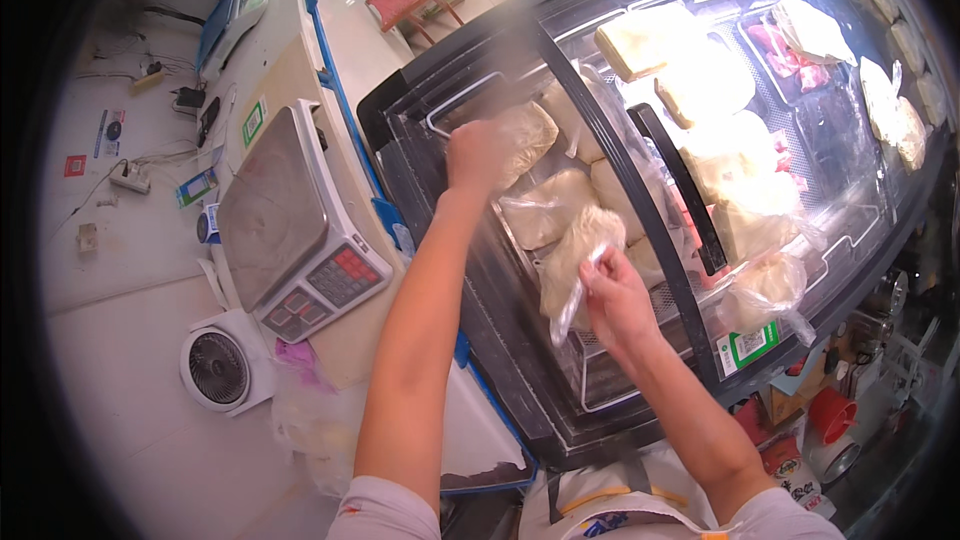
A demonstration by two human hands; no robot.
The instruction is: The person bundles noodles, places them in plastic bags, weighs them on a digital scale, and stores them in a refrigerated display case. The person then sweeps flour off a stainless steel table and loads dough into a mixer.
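A chest freezer with a black frame [495, 315] stands before me, one section uncovered. Inside lie several clear plastic bags of pale food, one of them flat [559, 202] between my hands. My right hand [615, 292] pinches the plastic of a bag of pale food [581, 255] near the front. My left hand [476, 154] reaches in at the left and touches a bag of pale food [529, 139]; its fingers are blurred, so its grip is unclear. A sliding glass lid with a black handle [679, 187] covers the right section.
More pale bags [769, 289] and packs of pink meat [787, 60] are at the right. A digital weighing scale [277, 202] stands on the counter to the left. A white fan [217, 367] is lower left. Red containers [832, 415] are lower right.
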